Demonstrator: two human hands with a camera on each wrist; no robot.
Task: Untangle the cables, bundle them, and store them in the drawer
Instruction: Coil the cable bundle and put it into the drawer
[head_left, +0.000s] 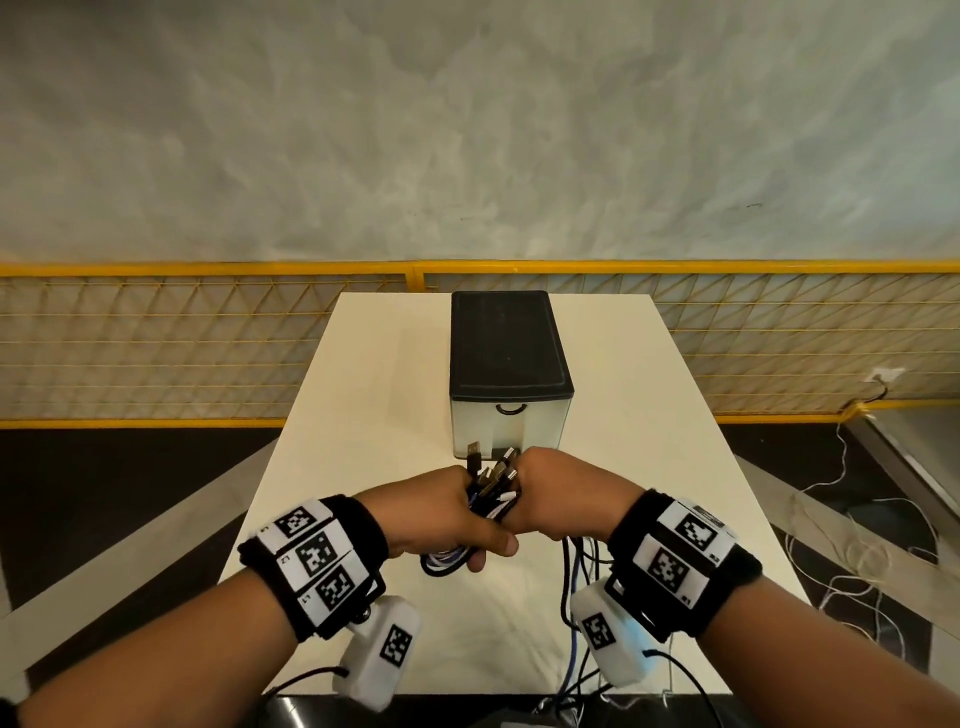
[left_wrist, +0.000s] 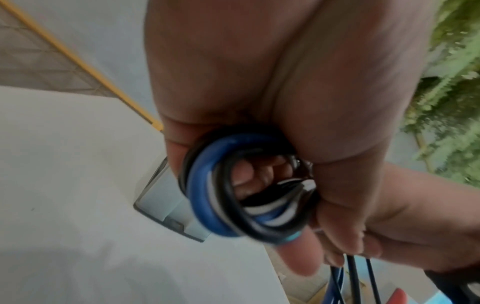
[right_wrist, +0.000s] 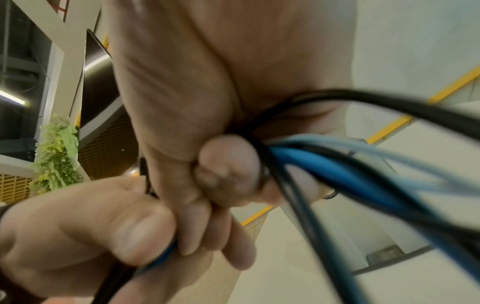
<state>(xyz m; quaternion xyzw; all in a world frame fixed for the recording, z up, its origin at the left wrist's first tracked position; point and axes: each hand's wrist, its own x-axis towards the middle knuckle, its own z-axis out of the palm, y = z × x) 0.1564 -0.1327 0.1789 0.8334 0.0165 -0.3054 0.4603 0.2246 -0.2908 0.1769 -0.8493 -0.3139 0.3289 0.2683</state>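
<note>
A bundle of black, blue and white cables (head_left: 491, 488) is held above the table, its USB plugs pointing up between my two fists. My left hand (head_left: 457, 519) grips the looped part of the cables (left_wrist: 233, 189), fingers curled round the coils. My right hand (head_left: 550, 493) grips the same strands (right_wrist: 324, 164) next to it, and the loose ends (head_left: 574, 597) trail down over the table's near edge. The drawer box (head_left: 511, 374), black-topped with a translucent front and a dark handle (head_left: 510, 409), stands just behind the hands with its drawer closed.
The white table (head_left: 363, 415) runs from me to a yellow mesh fence (head_left: 156, 338). White cords (head_left: 857, 545) lie on the floor at the right. Black leads from the wrist cameras hang below both forearms.
</note>
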